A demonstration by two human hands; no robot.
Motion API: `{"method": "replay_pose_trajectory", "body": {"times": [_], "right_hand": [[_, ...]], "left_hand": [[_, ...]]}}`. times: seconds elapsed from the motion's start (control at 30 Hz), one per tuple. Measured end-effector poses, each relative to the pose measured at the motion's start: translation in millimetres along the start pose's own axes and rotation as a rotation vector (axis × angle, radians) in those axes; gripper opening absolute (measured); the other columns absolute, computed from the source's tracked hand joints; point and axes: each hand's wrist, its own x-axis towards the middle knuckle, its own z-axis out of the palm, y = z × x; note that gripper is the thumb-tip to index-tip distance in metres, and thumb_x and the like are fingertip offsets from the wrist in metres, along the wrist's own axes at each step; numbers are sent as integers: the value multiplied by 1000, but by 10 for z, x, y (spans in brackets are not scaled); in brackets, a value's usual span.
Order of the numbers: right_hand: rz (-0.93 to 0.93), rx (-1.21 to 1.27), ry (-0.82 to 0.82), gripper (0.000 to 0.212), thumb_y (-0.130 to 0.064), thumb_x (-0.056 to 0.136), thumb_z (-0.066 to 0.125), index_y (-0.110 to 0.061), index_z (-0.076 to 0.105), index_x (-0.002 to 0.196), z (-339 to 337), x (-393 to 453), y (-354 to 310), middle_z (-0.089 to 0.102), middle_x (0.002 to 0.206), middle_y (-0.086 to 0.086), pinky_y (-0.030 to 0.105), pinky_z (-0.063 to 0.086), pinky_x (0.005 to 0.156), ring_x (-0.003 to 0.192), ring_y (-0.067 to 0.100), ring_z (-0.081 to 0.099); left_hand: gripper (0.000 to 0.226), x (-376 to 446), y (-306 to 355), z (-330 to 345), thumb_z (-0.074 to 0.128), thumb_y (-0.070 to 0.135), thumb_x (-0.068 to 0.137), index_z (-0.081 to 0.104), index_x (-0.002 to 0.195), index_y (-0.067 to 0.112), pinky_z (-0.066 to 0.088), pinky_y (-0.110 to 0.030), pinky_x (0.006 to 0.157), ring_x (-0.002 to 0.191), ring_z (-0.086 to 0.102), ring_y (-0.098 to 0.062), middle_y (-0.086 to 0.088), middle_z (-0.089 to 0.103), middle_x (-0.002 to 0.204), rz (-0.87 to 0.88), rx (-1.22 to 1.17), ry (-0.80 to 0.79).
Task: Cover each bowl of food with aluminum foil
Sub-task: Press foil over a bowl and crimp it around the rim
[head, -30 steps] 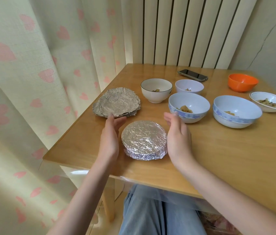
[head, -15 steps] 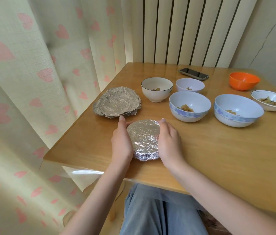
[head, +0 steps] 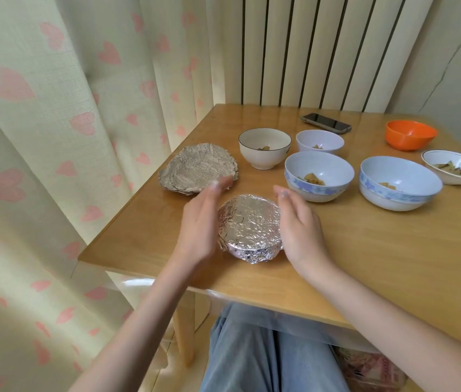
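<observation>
Foil-covered bowl (head: 249, 227) between both hands; left hand (head: 199, 222) blurred, contact unclear.

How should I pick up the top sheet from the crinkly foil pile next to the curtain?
Probably pinch the top sheet of the foil pile at its ragged near-right edge, by the left hand, coming in low from the side. The sheets lie flat and stacked, but their crinkled rims lift and fan apart there, so one should peel off.
</observation>
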Motion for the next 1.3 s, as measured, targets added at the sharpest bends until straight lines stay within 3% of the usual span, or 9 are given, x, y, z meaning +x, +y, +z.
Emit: {"method": "replay_pose_trajectory", "body": {"times": [0.17, 0.33, 0.47, 0.63, 0.73, 0.9, 1.03, 1.17, 1.3], "right_hand": [[-9, -22, -31, 35, -29, 102, 34, -20, 57, 128, 115, -45, 32, 59, 128, -3, 33, 36, 106, 121, 12, 51], [-65, -42, -91, 36, -31, 103, 32, -17, 62, 119, 73, 57, 129, 64, 117, 1, 41, 39, 103, 114, 16, 56], [-37, 61, -242, 47, -50, 96, 31, -24, 63, 118, -2, 155, 119, 65, 121, -4, 41, 38, 107, 118, 10, 56], [-15, 114, -32, 49, -46, 100, 27, -17, 61, 120, -61, 105, 51, 64, 120, -2, 34, 38, 108, 116, 8, 56], [11, 150, 128, 42, -36, 102, 29, -16, 58, 126, 2, -66, -22, 59, 128, -3, 24, 34, 106, 122, 7, 50], [53, 80, 51, 40, -29, 102, 34, -17, 46, 138, 138, -169, -21, 47, 139, -7, 7, 22, 95, 116, -6, 36], [40, 67, 63, 39, -27, 102, 32, -15, 50, 135, 120, -151, 27, 50, 138, -5, 9, 24, 97, 124, 1, 41], [84, 64, 31, 39, -31, 103, 29, -19, 54, 131, 51, -88, 10, 54, 130, -8, 11, 27, 96, 119, -1, 43], [215, 183, 23, 39, -41, 102, 28, -25, 50, 129, -109, -76, 22, 55, 132, -6, 31, 32, 110, 126, 11, 47]], "left_hand": [[71, 111, -19, 75, 25, 62, 90, 68, 121, 16, 37, -9, 95, 113, 56, 7, 6, 67, 122, 71, 157, -286], [67, 53, -14, 119, 23, 58, 95, 69, 119, 17, 38, -11, 95, 112, 57, 1, 8, 67, 117, 23, 165, -185], [45, -126, 31, 230, 23, 49, 103, 64, 97, 33, 36, -3, 82, 88, 55, 11, 20, 61, 90, 13, 192, -26], [73, 60, -83, 6, 26, 75, 80, 56, 130, 31, 30, -34, 116, 129, 48, -2, 9, 58, 136, -77, -39, -64], [59, 112, -100, -9, 28, 67, 84, 59, 121, 34, 33, -34, 114, 127, 51, -3, 7, 61, 132, -46, -97, -138], [64, 75, -123, 146, 32, 66, 85, 62, 122, 23, 43, -30, 105, 118, 60, -8, 1, 68, 122, -41, -80, -231], [61, 30, -88, 178, 33, 71, 82, 64, 114, 30, 45, -35, 103, 109, 63, -8, 2, 71, 112, -63, -54, -134], [43, -109, 6, 225, 26, 60, 91, 60, 105, 38, 42, -11, 87, 96, 58, 12, 18, 67, 98, -24, 58, -51], [57, -119, -33, 187, 24, 71, 87, 50, 128, 40, 37, -24, 106, 123, 53, 0, 9, 59, 132, -124, -125, -21]]}}
